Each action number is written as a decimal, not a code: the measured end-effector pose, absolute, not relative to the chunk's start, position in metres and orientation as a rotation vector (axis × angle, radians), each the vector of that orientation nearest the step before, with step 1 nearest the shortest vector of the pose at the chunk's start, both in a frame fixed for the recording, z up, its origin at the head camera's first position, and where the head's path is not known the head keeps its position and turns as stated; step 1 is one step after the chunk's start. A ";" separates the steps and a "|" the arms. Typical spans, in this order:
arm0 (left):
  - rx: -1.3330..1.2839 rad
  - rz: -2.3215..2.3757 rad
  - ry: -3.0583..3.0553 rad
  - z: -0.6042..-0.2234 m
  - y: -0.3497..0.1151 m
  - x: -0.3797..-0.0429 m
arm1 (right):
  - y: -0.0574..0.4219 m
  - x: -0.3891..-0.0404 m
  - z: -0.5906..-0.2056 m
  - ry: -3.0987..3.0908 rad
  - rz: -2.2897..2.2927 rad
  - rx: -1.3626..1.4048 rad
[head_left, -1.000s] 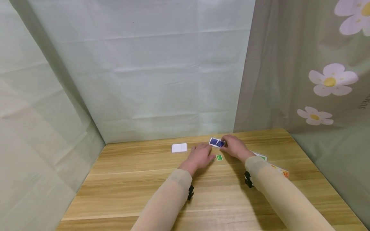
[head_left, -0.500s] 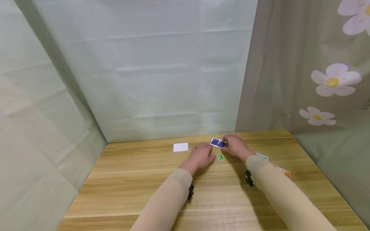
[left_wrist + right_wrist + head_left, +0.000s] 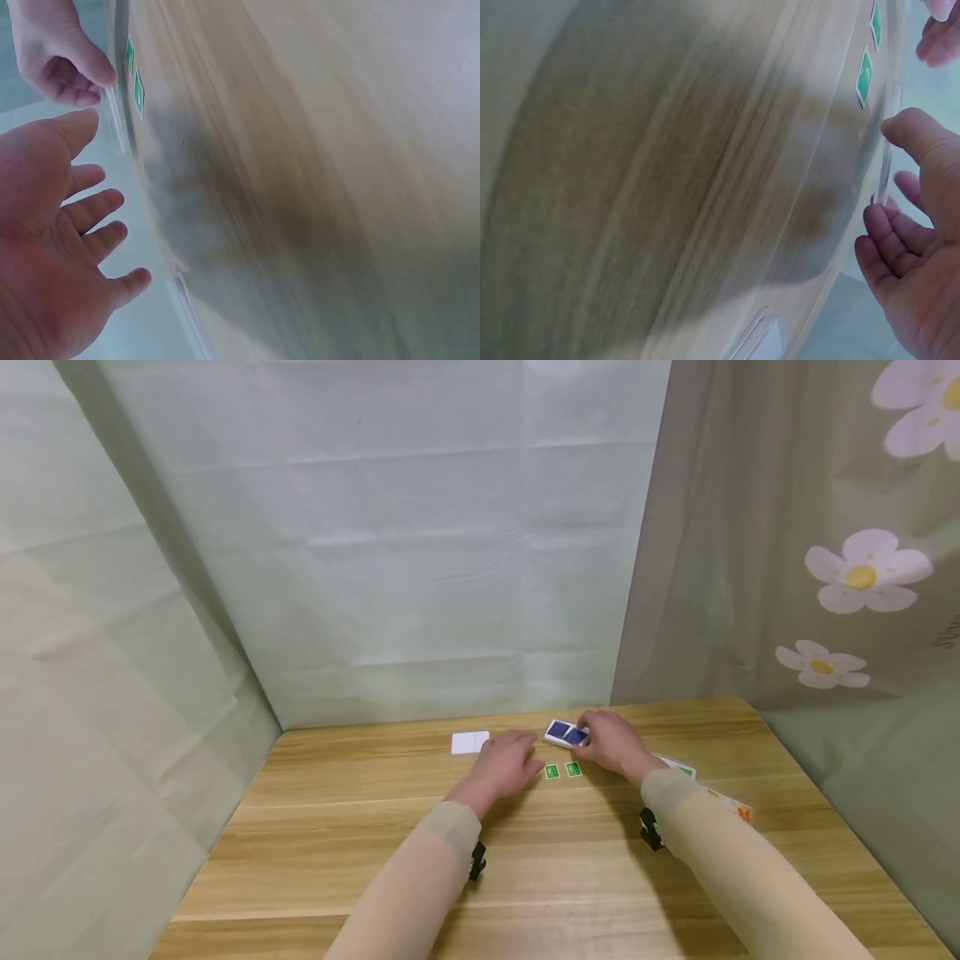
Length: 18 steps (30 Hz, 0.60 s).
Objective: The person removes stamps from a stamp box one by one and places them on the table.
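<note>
In the head view, my right hand (image 3: 613,745) pinches the right end of a flat, pale-edged case (image 3: 557,742) that shows two dark blue rectangles on top. From the right wrist, the clear thin edge of this case (image 3: 886,171) lies between thumb and fingers. My left hand (image 3: 504,766) hovers palm down to the left of it, fingers spread and holding nothing, as the left wrist view also shows. Two small green squares (image 3: 552,771) lie flat on the table between the hands, just in front of the case.
A white flat case (image 3: 467,743) lies beyond the left hand, near the back edge of the wooden table (image 3: 322,843). Partly behind the right forearm are another case with green on it (image 3: 684,768) and an orange-patterned piece (image 3: 741,811). Cloth curtains hang behind.
My left hand has drawn back to the left, away from the blue-topped case, uncovering the left green square. My right hand keeps its grip on the case, nearly still.
</note>
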<state>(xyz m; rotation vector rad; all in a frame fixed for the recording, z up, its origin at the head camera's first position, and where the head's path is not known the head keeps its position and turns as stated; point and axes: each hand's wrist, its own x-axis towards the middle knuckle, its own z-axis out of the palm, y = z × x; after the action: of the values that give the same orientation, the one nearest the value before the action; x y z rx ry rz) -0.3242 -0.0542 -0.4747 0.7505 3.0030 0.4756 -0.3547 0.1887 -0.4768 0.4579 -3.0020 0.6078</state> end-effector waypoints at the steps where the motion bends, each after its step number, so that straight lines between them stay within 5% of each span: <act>1: 0.747 0.484 3.006 -0.475 -0.057 -0.324 | 0.188 -0.354 -0.477 -2.994 0.611 0.470; 18: 0.895 0.524 3.005 -0.472 -0.095 -0.304 | 0.158 -0.316 -0.475 -2.860 0.601 0.764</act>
<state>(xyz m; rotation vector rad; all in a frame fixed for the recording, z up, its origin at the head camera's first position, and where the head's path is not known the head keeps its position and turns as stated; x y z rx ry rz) -0.3037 -0.0953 -0.4717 0.8948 3.0049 0.5239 -0.3158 0.1581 -0.4749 0.7640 -2.8600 0.6008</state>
